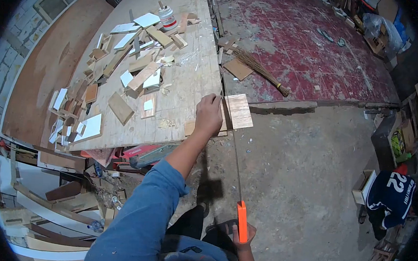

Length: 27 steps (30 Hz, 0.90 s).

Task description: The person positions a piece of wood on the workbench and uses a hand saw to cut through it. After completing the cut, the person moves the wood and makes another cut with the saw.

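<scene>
My left hand [209, 115], fingers curled, presses a wooden board down at the table's right edge. The board's light-grained end [239, 111] juts out past the edge over the floor. My right hand [244, 235] is closed around the orange handle of a handsaw [237, 173]. Its long thin blade runs up from the handle to the board, seen almost edge-on. The blade crosses the board just right of my left hand, between the hand and the jutting end.
Wood offcuts [121, 107] and white-faced pieces lie scattered over the plywood worktable [194, 57], with a white tub [167, 18] among them. A stick broom [261, 71] rests on the red tiled floor [292, 49]. At right, a person in a dark shirt [392, 197] is low down near a box.
</scene>
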Each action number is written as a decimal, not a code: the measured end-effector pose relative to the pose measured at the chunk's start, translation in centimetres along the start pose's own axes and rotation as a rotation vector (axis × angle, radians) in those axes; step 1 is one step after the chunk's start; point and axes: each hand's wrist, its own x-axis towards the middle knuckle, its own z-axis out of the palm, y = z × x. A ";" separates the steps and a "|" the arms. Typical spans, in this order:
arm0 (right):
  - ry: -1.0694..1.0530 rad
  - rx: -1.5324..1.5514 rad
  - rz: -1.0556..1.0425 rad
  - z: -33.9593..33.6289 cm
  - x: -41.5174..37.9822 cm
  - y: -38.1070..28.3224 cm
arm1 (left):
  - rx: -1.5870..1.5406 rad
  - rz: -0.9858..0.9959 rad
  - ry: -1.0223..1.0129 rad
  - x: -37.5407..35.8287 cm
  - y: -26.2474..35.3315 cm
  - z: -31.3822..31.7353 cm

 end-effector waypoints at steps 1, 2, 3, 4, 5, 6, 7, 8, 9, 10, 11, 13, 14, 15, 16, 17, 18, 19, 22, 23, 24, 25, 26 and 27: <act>0.022 0.003 -0.022 0.2 -0.1 0.2 | 0.005 0.002 0.003 0.0 0.0 -0.1; 0.045 0.007 -0.044 0.4 -0.1 0.4 | 0.009 -0.005 -0.016 0.0 0.0 -0.1; 0.048 0.011 -0.049 0.5 -0.1 0.5 | 0.010 -0.011 -0.034 0.2 0.1 -0.1; 0.034 0.005 -0.026 0.5 -0.1 0.6 | 0.012 -0.007 -0.032 0.3 0.1 -0.1; 0.019 -0.001 0.000 0.6 0.0 0.9 | 0.024 0.003 -0.039 0.4 0.1 -0.2; 0.019 0.001 0.001 1.0 0.6 1.2 | 0.036 0.010 -0.047 0.4 0.1 -0.2; 0.037 -0.017 -0.044 1.7 1.7 1.2 | 0.040 0.011 -0.053 0.3 0.1 -0.2; 0.058 -0.031 -0.087 2.5 2.9 1.1 | 0.046 0.028 -0.075 0.3 0.1 -0.3; 0.060 -0.004 -0.084 3.4 5.2 0.7 | 0.051 0.044 -0.096 0.3 0.1 -0.3; 0.061 0.020 -0.080 4.1 7.5 0.3 | 0.053 0.043 -0.102 0.1 0.1 -0.2; 0.033 -0.049 -0.084 4.6 9.4 0.5 | 0.059 0.052 -0.084 0.0 0.1 -0.1; 0.007 -0.109 -0.100 5.9 11.2 1.2 | 0.075 0.066 -0.055 0.5 -0.1 -0.4; 0.019 -0.069 -0.124 6.3 11.7 1.6 | 0.138 0.045 -0.077 0.7 0.0 -0.5; 0.027 -0.033 -0.142 6.5 12.0 1.9 | 0.197 0.018 -0.105 0.7 0.1 -0.5; 0.023 -0.038 -0.136 6.2 10.9 2.6 | 0.192 0.014 -0.111 0.5 0.3 -0.4; -0.012 -0.136 -0.143 5.6 8.6 3.6 | 0.204 0.014 -0.102 0.6 0.4 -0.4; -0.044 -0.233 -0.152 5.3 6.7 4.2 | 0.217 0.018 -0.090 0.8 0.5 -0.4; -0.038 -0.234 -0.158 5.1 5.2 4.2 | 0.215 0.023 -0.084 1.1 0.5 -0.4; 0.039 0.043 -0.094 4.2 3.9 2.8 | 0.096 0.035 -0.070 0.6 0.3 -0.4; 0.015 -0.055 -0.119 4.3 5.3 3.1 | 0.086 0.051 -0.081 0.8 0.0 -0.3; -0.014 -0.154 -0.142 4.5 7.1 3.0 | 0.076 0.062 -0.092 0.8 -0.1 -0.1; -0.010 -0.155 -0.142 5.2 9.5 3.1 | 0.075 0.065 -0.092 0.9 -0.2 0.1; 0.018 -0.089 -0.145 6.3 11.9 3.1 | 0.115 0.062 -0.075 0.8 -0.5 0.1; 0.043 -0.025 -0.151 7.1 13.0 3.3 | 0.156 0.058 -0.055 0.7 -0.7 0.1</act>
